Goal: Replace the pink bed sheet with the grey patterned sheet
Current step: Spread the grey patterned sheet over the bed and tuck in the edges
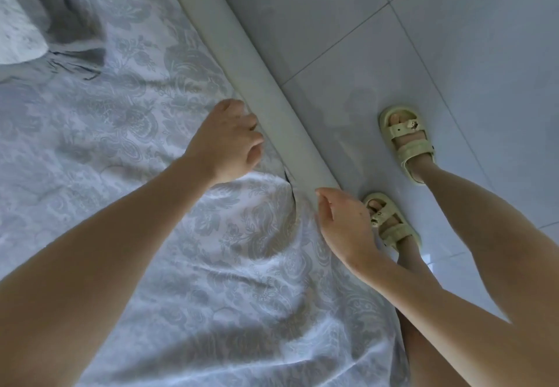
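Beside the tiled floor (453, 54), the grey sheet (136, 114) lies spread up to the bed rail (242, 63); expect it soft, light and quick to wrinkle; your left hand (227, 138) and right hand (341, 223) hover loosely curled, gripping nothing, so pinch its loose edge at the rail.

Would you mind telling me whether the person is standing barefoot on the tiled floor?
No, both feet wear pale buckled sandals on the tiled floor beside the bed.
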The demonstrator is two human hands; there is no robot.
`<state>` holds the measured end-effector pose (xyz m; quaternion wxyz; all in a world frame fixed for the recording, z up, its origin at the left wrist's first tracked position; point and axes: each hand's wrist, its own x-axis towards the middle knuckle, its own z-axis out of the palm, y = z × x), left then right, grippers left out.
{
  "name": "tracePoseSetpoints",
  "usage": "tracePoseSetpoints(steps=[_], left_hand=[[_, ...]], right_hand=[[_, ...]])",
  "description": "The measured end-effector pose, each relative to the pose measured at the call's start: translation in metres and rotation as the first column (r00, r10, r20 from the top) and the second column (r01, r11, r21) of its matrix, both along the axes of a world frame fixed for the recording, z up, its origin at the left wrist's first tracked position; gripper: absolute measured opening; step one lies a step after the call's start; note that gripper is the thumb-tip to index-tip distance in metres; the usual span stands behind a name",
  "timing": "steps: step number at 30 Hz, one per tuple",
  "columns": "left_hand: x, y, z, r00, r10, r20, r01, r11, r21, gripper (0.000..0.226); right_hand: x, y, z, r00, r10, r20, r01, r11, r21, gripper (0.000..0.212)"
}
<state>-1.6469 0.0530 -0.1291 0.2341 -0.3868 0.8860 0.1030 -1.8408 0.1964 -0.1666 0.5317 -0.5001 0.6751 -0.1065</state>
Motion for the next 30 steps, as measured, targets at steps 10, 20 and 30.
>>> tracePoseSetpoints(steps=[10,20,30], left_hand=[[-0.044,0.07,-0.021,0.992,0.055,-0.111,-0.007,0.919,0.395,0.035],[-0.059,0.09,-0.034,0.995,-0.048,-0.087,0.077,0.924,0.374,0.047],[-0.054,0.09,-0.033,0.982,-0.185,0.026,0.172,0.948,0.267,0.057]], right_hand=[[0.001,0.104,0.027,0.984,0.14,0.111,-0.122,0.981,-0.154,0.042],[-0.011,0.097,0.012,0.864,-0.398,0.307,0.252,0.872,0.42,0.034],[-0.013,0.103,0.02,0.692,-0.516,0.505,0.185,0.803,0.567,0.044]])
